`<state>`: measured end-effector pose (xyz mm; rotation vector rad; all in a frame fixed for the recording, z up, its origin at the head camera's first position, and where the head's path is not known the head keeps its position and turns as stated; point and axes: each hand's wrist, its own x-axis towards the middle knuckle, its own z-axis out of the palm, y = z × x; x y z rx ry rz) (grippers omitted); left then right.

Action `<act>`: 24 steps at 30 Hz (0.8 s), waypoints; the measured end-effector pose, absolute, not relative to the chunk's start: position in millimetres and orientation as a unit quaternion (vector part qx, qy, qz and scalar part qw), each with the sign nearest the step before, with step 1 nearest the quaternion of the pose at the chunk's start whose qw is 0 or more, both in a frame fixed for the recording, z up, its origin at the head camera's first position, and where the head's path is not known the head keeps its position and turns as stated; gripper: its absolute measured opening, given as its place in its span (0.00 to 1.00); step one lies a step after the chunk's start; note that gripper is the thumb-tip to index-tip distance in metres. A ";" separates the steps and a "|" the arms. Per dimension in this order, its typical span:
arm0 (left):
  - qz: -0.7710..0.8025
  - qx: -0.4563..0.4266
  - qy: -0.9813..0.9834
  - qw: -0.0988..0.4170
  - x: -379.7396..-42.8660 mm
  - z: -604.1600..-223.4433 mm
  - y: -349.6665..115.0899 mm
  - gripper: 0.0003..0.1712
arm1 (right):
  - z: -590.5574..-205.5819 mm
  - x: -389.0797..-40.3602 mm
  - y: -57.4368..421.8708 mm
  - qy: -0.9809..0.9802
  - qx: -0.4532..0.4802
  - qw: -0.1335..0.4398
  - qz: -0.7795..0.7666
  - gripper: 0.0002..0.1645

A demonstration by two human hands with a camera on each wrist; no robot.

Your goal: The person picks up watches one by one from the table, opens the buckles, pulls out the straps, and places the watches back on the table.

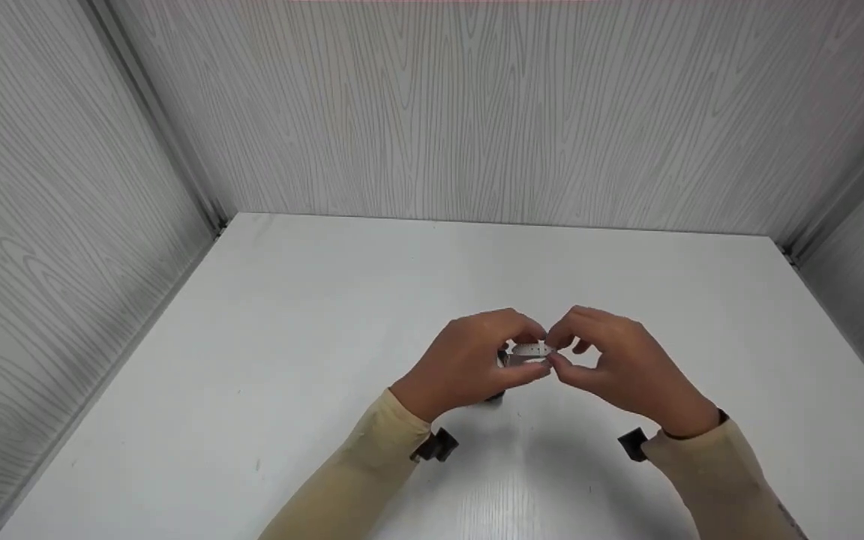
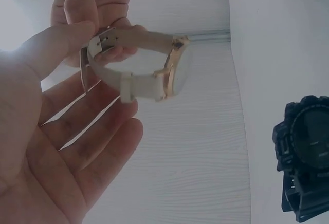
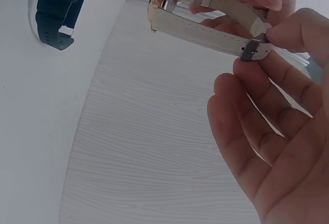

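Note:
A wristwatch with a white strap (image 1: 529, 350) and a rose-gold case (image 2: 176, 67) is between the two hands, above the white table. Its metal buckle (image 3: 250, 49) sits around the holed strap end, and the strap forms a loop. My left hand (image 1: 473, 360) pinches the strap near the buckle with thumb and finger. From the other side, my right hand (image 1: 619, 360) pinches the strap tip at the buckle, its other fingers loosely spread. Both hands' fingertips meet there. A black chunky watch (image 2: 311, 136) rests on the table, mostly hidden by my left hand in the head view.
The white table (image 1: 289, 337) spreads out around both hands. Wood-grain panels (image 1: 462, 112) rise behind it and on both sides. Small black mounts (image 1: 436, 445) are worn at each wrist, over tan sleeves (image 1: 357, 465).

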<state>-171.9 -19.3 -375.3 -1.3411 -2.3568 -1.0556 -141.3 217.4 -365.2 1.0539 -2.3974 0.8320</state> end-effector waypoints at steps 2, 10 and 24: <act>-0.365 -0.458 -0.801 0.127 -170.8 -376.3 -16.6 0.13 | -365.4 -141.2 217.4 -0.854 0.379 0.194 0.298 0.16; -0.382 -0.452 -0.796 0.130 -171.2 -375.3 -16.4 0.05 | -362.9 -140.8 217.6 -0.856 0.380 0.182 0.300 0.15; -0.403 -0.467 -0.777 0.129 -172.0 -373.1 -17.6 0.05 | -359.1 -137.8 219.5 -0.854 0.372 0.148 0.333 0.18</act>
